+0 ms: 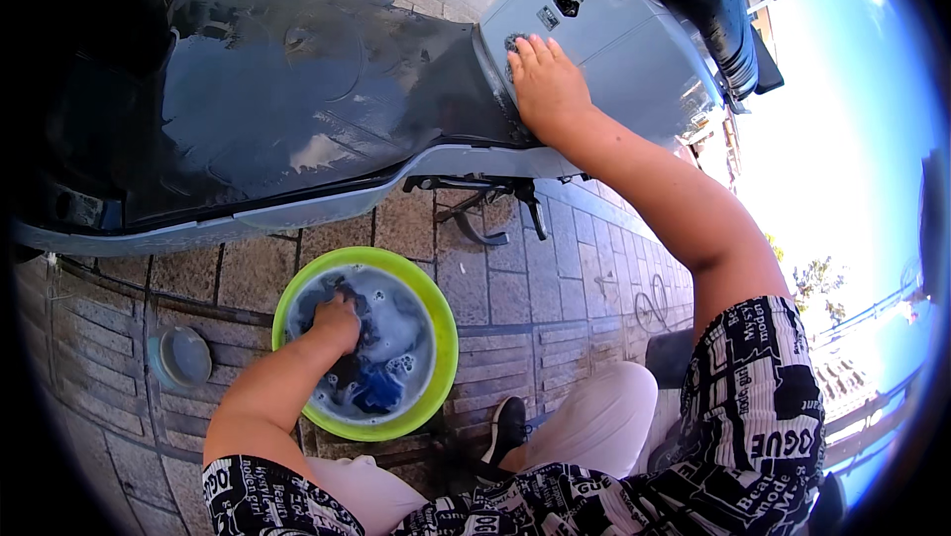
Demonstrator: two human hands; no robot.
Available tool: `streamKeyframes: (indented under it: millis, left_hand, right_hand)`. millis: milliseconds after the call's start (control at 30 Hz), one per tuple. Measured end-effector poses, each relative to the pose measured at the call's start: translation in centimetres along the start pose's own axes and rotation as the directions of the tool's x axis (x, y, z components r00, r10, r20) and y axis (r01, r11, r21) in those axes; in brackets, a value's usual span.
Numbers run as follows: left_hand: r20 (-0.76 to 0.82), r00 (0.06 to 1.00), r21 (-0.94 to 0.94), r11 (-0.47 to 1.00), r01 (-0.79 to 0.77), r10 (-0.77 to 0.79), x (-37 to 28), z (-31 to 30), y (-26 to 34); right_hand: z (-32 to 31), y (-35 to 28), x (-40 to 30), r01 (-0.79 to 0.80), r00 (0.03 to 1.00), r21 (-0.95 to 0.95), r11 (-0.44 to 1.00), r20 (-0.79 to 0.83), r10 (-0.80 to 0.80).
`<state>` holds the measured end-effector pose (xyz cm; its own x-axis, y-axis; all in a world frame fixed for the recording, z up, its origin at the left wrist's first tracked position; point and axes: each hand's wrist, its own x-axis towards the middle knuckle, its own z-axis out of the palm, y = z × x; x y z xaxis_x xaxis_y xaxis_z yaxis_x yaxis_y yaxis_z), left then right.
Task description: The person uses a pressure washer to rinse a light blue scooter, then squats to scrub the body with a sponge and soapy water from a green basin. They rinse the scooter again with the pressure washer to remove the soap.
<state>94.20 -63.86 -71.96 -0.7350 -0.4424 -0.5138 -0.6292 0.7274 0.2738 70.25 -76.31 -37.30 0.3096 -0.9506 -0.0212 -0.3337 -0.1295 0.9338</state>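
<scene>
My right hand (550, 86) lies on the light blue-grey rear body panel of a scooter (617, 53), pressing what looks like a dark scouring pad (513, 43) against it; the pad shows at the fingertips. Beside it stretches the wet black footboard (297, 90). My left hand (338, 320) is dipped in a lime-green basin (444, 343) of cloudy, sudsy water. Its fingertips are partly under the water near something dark, so any hold there is hidden. A blue cloth-like item (379, 387) lies in the water near the basin's lower side.
A small round container (186, 356) stands on the paving left of the basin. The scooter's stand (475, 220) reaches down behind the basin. My shoe (509, 428) is at the basin's right. A black padded cover (698, 1) hangs at the scooter's upper right.
</scene>
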Motion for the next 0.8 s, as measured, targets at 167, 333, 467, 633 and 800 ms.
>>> streamKeyframes:
  millis: [167,333,467,633,800]
  left_hand:
    - [0.050,0.998,-0.007,0.999,0.032,-0.032,-0.9,0.0,-0.8]
    - [0.032,0.999,0.018,1.000,0.020,-0.021,-0.4,-1.0,0.4]
    - [0.038,0.999,0.024,0.999,0.023,-0.024,-0.3,-0.5,0.1]
    - [0.077,0.996,0.027,0.999,0.042,-0.044,-0.7,-0.5,-0.1]
    - [0.082,0.996,0.060,0.998,0.034,-0.039,-1.2,-1.6,0.8]
  right_hand:
    - [-2.2,0.7,-5.2,0.170,0.985,0.167,0.971,-0.024,-0.169]
    - [-2.8,4.2,-2.5,-0.189,0.966,-0.015,0.982,-0.183,0.183]
    - [-0.3,0.3,-5.2,0.125,0.985,0.129,0.984,-0.138,-0.107]
    - [-4.0,5.9,-4.0,-0.075,0.967,0.212,0.974,-0.224,0.123]
    - [-2.2,5.0,-4.4,-0.121,0.949,0.074,0.990,-0.283,0.138]
